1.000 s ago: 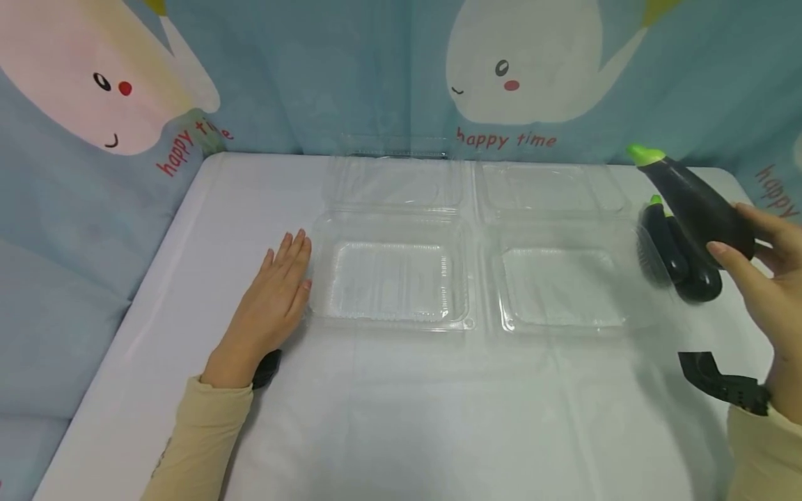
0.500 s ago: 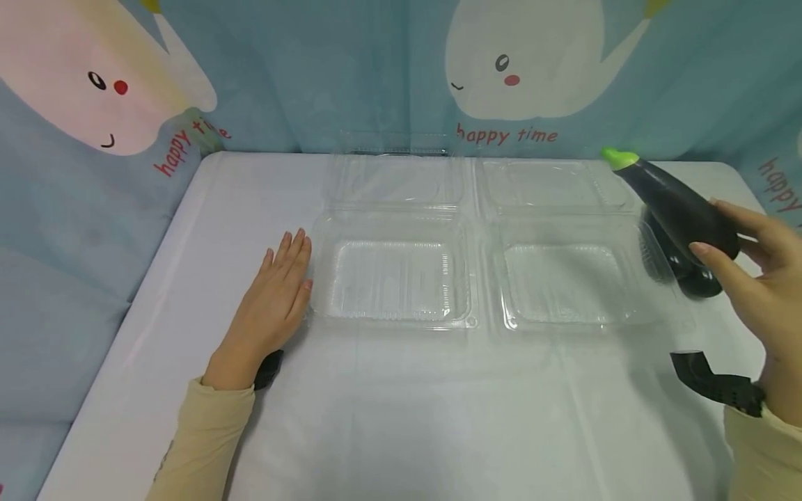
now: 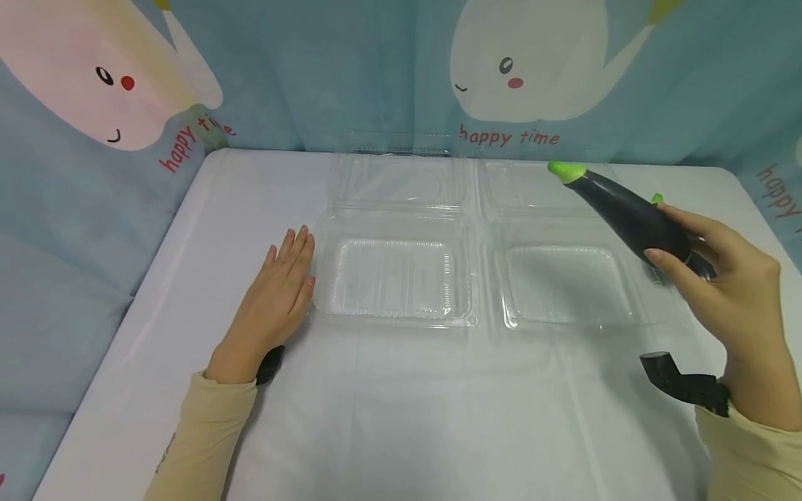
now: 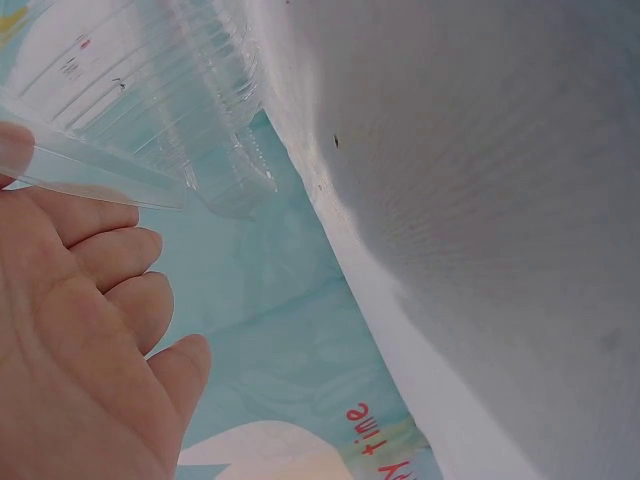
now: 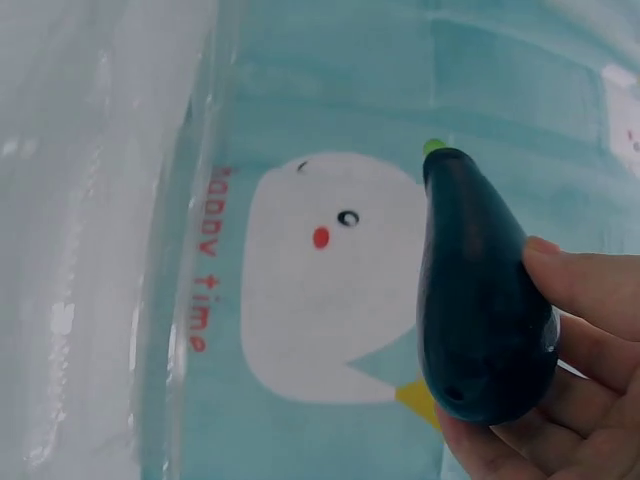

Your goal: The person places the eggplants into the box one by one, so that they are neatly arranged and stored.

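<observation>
My right hand (image 3: 729,285) holds a dark eggplant (image 3: 635,217) by its fat end, thumb on the near side and fingers behind it. The eggplant's green stem end points up and left, over the back of the right clear plastic clamshell box (image 3: 567,285). In the right wrist view the thumb and curled fingers wrap the lower part of the eggplant (image 5: 485,310). My left hand (image 3: 266,306) lies beside the left clear clamshell box (image 3: 388,278), fingers straight along its left rim. The left wrist view shows that box's rim (image 4: 110,180) between the thumb and fingers.
Other eggplants lie on the white table at the right, mostly behind my right hand; a green stem (image 3: 656,199) shows. Both boxes have their lids (image 3: 397,181) folded open toward the back. A blue printed curtain (image 3: 376,69) hangs behind the table.
My right hand has moved left with the eggplant, away from the eggplants on the table and toward the right box. The left hand stays in place.
</observation>
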